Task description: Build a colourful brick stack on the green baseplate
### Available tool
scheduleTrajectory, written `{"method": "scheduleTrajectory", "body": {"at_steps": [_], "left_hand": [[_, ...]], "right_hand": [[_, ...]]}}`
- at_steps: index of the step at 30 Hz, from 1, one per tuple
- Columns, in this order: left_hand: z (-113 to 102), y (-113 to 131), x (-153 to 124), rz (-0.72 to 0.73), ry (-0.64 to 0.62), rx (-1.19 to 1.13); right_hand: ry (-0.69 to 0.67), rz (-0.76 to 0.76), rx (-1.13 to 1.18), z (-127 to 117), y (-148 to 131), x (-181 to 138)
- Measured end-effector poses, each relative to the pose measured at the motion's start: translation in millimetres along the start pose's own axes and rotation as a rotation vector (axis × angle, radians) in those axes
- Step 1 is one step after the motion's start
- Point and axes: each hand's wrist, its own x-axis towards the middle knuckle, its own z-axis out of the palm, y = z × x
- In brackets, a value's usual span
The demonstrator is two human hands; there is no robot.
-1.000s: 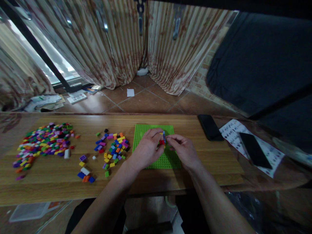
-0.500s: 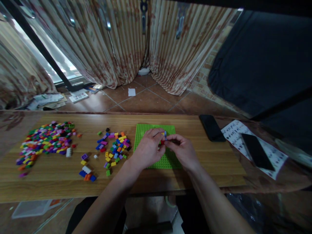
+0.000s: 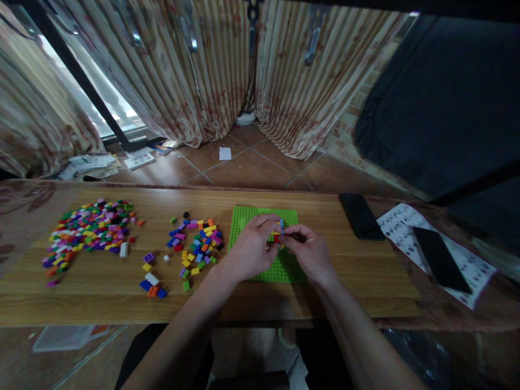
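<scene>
Both hands meet over a green studded baseplate lying on the wooden table. Between them is a small cluster of toy bricks, with red, yellow and blue parts showing. My left hand is closed around the cluster's left side, its fingers bent over the top. From the right, my right hand pinches at the blue part with thumb and forefinger. The fingers hide much of the cluster, and I cannot tell whether it touches the baseplate.
A large heap of mixed bricks lies at the far left, a smaller spread of bricks nearer the baseplate. Several loose bricks sit in front. To the right are a black phone, a printed sheet and another dark phone.
The whole view has shifted slightly, so the table and things appear further right. Both hands keep nearly the same hold on the brick cluster over the baseplate.
</scene>
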Motion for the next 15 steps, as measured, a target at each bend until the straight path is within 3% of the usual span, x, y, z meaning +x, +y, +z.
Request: {"method": "scheduleTrajectory", "body": {"at_steps": [10, 15], "left_hand": [[-11.3, -2.5, -3.2, -0.038, 0.082, -0.075], [-16.7, -15.2, -9.6, -0.209, 0.217, -0.026]], "right_hand": [[0.032, 0.058, -0.013, 3.4, -2.3, 1.5], [-0.008, 0.092, 0.022, -2.4, -1.5, 2.3]]}}
